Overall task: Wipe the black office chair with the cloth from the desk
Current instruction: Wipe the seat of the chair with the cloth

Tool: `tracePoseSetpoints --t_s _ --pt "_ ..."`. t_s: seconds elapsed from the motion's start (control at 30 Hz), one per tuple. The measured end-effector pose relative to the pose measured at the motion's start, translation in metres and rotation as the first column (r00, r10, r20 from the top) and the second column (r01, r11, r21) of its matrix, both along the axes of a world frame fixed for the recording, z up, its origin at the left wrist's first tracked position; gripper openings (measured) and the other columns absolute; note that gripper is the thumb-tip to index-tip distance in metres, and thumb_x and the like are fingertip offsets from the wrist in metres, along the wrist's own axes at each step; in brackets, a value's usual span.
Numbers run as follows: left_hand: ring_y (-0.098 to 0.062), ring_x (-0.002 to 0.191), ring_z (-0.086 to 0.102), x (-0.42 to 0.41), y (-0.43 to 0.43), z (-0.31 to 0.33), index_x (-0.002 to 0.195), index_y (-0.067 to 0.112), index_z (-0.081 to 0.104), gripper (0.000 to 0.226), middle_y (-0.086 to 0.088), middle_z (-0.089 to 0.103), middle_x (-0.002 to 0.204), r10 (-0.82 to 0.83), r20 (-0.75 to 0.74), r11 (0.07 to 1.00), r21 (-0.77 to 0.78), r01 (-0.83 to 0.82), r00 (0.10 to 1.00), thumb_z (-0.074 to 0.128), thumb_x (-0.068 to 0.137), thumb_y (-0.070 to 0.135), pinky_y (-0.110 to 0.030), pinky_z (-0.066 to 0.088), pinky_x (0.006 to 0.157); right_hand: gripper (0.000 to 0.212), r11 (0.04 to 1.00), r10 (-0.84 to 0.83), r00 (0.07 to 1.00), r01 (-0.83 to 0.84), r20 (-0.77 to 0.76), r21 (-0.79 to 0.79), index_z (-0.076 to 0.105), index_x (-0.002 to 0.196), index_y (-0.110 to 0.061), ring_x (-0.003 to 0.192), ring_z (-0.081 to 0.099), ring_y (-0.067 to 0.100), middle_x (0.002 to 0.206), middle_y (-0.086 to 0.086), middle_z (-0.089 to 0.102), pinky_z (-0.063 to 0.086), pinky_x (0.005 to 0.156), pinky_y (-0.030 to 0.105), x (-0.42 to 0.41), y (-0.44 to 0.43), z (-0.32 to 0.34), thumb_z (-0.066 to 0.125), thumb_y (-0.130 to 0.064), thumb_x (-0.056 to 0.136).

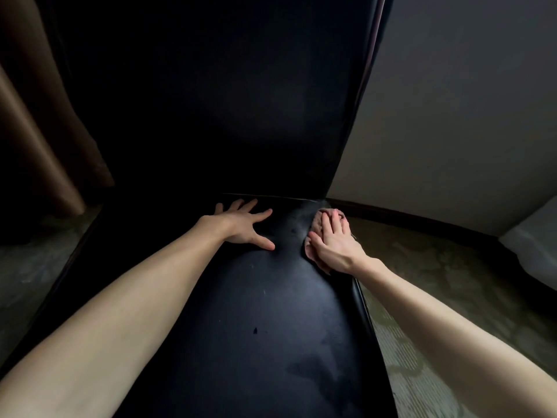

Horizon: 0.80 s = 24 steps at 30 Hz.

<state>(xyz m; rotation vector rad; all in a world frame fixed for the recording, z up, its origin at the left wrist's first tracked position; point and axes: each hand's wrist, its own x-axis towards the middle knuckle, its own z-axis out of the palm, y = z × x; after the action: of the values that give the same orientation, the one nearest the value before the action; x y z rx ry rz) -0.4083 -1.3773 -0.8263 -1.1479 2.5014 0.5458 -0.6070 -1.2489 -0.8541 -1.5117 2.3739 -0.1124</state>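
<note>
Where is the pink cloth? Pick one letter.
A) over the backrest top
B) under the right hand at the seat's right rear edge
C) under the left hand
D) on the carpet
B: the right hand lies flat on the cloth at the right rear edge of the seat; the left hand rests on bare seat.

The black chair seat [256, 312] bears a pinkish, apparently crumpled cloth [317, 222].

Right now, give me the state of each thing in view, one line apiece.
black office chair: backrest upright, seat smudged, small dark mark near its front.
left hand: open, fingers spread, flat on the seat.
right hand: open, straight fingers pressing the cloth.
cloth: bunched at the seat's right rear edge, under the right hand.
</note>
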Motion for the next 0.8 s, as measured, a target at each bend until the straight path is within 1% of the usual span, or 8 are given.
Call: tracePoseSetpoints --t_s 0.17,0.3,0.4,0.5,0.57,0.63,0.73,0.8 --pt "-0.023 0.148 -0.018 -0.001 0.0 -0.001 0.149 0.051 0.001 0.097 0.007 -0.012 0.162 -0.026 -0.012 1.0 0.018 0.026 1.0 0.056 0.074 0.077 -0.056 -0.014 0.113 0.067 0.998 0.032 0.999 -0.031 -0.016 0.046 -0.003 0.154 -0.019 0.145 -0.017 0.038 0.161 0.01 -0.014 -0.001 0.117 0.048 0.0 0.006 0.002 0.022 -0.051 0.1" --pt "-0.022 0.148 -0.017 -0.001 -0.003 -0.001 0.149 0.052 0.002 0.098 0.008 -0.012 0.162 -0.029 -0.015 0.999 0.024 0.029 0.999 0.058 0.073 0.077 -0.057 -0.014 0.113 0.058 0.997 0.053 0.998 -0.056 0.045 0.062 0.002 0.153 -0.009 0.145 -0.02 0.032 0.16 0.011 -0.013 -0.011 0.116 0.044 -0.001 -0.01 0.024 0.019 -0.037 0.105" --pt "-0.022 0.147 -0.018 0.0 -0.002 -0.003 0.149 0.053 0.002 0.098 0.009 -0.012 0.162 -0.01 -0.024 0.999 0.036 0.011 1.0 0.059 0.072 0.077 -0.056 -0.015 0.113 0.057 0.999 -0.024 0.992 0.02 0.121 0.029 0.009 0.152 -0.004 0.146 -0.016 0.034 0.16 0.015 -0.01 -0.007 0.118 0.046 -0.005 -0.032 0.026 0.02 -0.035 0.105" --pt "-0.022 0.147 -0.018 -0.003 -0.002 -0.003 0.149 0.052 0.002 0.098 0.008 -0.012 0.162 -0.009 -0.009 1.0 0.024 0.009 1.0 0.059 0.073 0.076 -0.057 -0.014 0.113 0.051 1.0 -0.002 0.997 0.001 0.072 0.014 0.021 0.149 -0.002 0.145 -0.011 0.039 0.159 0.02 -0.002 -0.003 0.117 0.05 -0.005 -0.031 0.017 0.02 -0.03 0.106" --pt "-0.023 0.148 -0.018 -0.005 -0.001 0.0 0.149 0.051 0.002 0.099 0.007 -0.012 0.162 -0.018 0.01 1.0 0.008 0.018 1.0 0.058 0.073 0.076 -0.057 -0.012 0.113 0.055 1.0 0.008 0.999 -0.008 0.038 -0.002 0.013 0.151 -0.005 0.146 -0.012 0.038 0.16 0.018 -0.005 -0.002 0.118 0.049 -0.006 -0.024 0.01 0.022 -0.034 0.105" --pt "-0.023 0.148 -0.017 -0.007 0.0 0.002 0.15 0.051 0.002 0.099 0.007 -0.011 0.163 -0.029 0.025 1.0 0.003 0.029 0.999 0.059 0.073 0.077 -0.057 -0.011 0.113 0.061 1.0 0.021 1.0 -0.021 0.0 -0.005 0.004 0.154 -0.013 0.146 -0.014 0.034 0.161 0.01 -0.008 0.0 0.118 0.047 -0.004 -0.013 0.007 0.023 -0.041 0.103" --pt "-0.023 0.148 -0.016 -0.006 0.001 0.002 0.149 0.053 0.002 0.099 0.008 -0.01 0.163 -0.04 0.022 0.999 -0.013 0.04 0.999 0.058 0.071 0.078 -0.056 -0.01 0.114 0.061 0.989 0.148 0.986 -0.146 -0.077 0.021 0.001 0.154 -0.018 0.146 -0.019 0.028 0.161 0.003 -0.011 -0.008 0.117 0.04 0.003 0.009 0.005 0.023 -0.043 0.103" --pt "-0.023 0.148 -0.015 -0.004 0.003 0.002 0.148 0.053 0.002 0.099 0.007 -0.011 0.163 -0.053 0.017 0.998 -0.019 0.053 0.998 0.057 0.071 0.079 -0.055 -0.011 0.114 0.063 0.974 0.227 0.971 -0.228 -0.074 0.001 -0.001 0.154 -0.02 0.146 -0.02 0.024 0.161 0.001 -0.012 -0.012 0.116 0.035 0.005 0.026 0.007 0.027 -0.043 0.102"
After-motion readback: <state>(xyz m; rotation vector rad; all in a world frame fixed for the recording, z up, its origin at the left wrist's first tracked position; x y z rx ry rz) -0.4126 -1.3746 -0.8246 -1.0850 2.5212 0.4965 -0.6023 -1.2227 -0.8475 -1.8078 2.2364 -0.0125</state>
